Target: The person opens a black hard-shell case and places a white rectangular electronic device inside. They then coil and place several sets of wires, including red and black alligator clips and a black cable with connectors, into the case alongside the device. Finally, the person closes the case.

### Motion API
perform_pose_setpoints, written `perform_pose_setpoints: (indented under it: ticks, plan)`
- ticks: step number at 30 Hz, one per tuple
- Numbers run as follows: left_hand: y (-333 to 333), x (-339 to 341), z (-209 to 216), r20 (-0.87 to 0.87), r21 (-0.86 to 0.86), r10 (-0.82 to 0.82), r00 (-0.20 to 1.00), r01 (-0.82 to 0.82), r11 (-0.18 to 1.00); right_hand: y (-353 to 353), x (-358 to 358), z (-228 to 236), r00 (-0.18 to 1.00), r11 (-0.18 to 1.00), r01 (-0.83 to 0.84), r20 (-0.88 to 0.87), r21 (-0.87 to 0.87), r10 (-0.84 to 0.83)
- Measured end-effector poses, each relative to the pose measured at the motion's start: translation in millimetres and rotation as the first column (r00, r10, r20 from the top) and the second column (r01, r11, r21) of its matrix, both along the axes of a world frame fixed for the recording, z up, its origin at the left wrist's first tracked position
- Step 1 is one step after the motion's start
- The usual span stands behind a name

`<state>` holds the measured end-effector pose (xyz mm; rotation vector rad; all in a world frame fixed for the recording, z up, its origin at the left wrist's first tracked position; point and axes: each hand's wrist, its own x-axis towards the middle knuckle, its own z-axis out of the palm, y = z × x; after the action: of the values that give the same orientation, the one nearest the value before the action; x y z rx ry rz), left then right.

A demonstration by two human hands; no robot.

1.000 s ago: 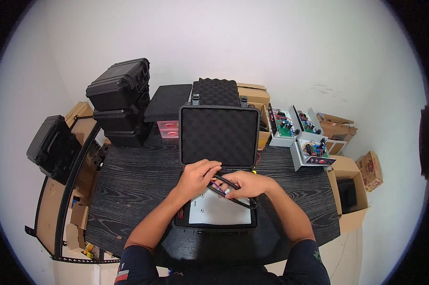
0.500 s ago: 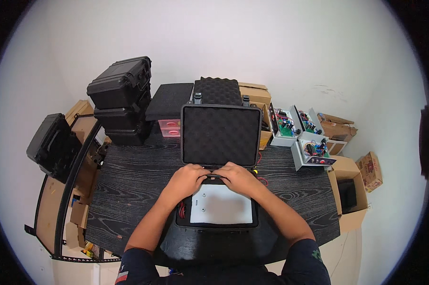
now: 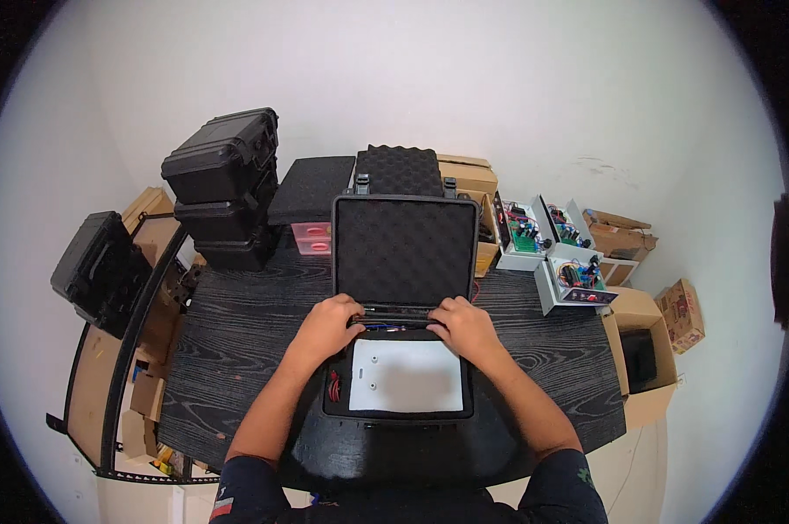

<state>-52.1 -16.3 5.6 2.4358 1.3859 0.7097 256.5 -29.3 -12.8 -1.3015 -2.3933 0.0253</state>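
Observation:
A black hard case [image 3: 401, 419] stands on the table with its foam-lined lid [image 3: 403, 249] raised. In its base lies a white panel [image 3: 403, 375] with two small round fittings, bedded in black foam, and a coil of red wire [image 3: 334, 385] sits at the panel's left. My left hand [image 3: 329, 325] and my right hand [image 3: 466, 327] pinch the two ends of a thin black strip [image 3: 396, 315] along the back of the base, below the lid. Whether the strip is loose or part of the case, I cannot tell. Blue wire [image 3: 379, 328] shows just under it.
Black cases [image 3: 224, 192] are stacked at the back left, beside a foam sheet [image 3: 314, 188] over pink drawers [image 3: 312, 237]. Opened housings with circuit boards [image 3: 525, 234] stand at the back right. A cardboard box [image 3: 652, 402] stands off the table's right edge.
My hands have moved apart, left and right, from the middle of the strip toward its ends. The strip's middle and the blue wire below it now show. The case stays in place.

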Motion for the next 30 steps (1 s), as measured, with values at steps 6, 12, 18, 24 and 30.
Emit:
perform_pose_setpoints:
  ticks: [6,12,18,24,30]
  plan:
    - [5,-11,-15,0.026,-0.003,-0.018,1.0,0.018,1.0,-5,13,4,0.976,0.998,-0.057,-0.213,-0.041,0.047]
    - [3,1,-13,-0.007,0.033,-0.018,1.0,0.018,0.999,0,24,-4,0.978,0.998,-0.056,-0.202,0.009,0.057]
    - [5,10,-20,-0.018,-0.057,0.106,0.994,-0.107,0.993,-4,19,-4,0.987,0.999,-0.035,-0.156,-0.003,0.034]
    - [11,12,-27,-0.08,-0.016,0.11,0.991,-0.112,0.994,-6,23,-2,0.979,0.998,-0.062,-0.196,-0.009,0.059]
    - [8,16,-21,-0.16,0.002,0.085,0.983,-0.086,0.996,-1,19,-18,0.979,0.999,-0.042,-0.2,0.01,0.043]
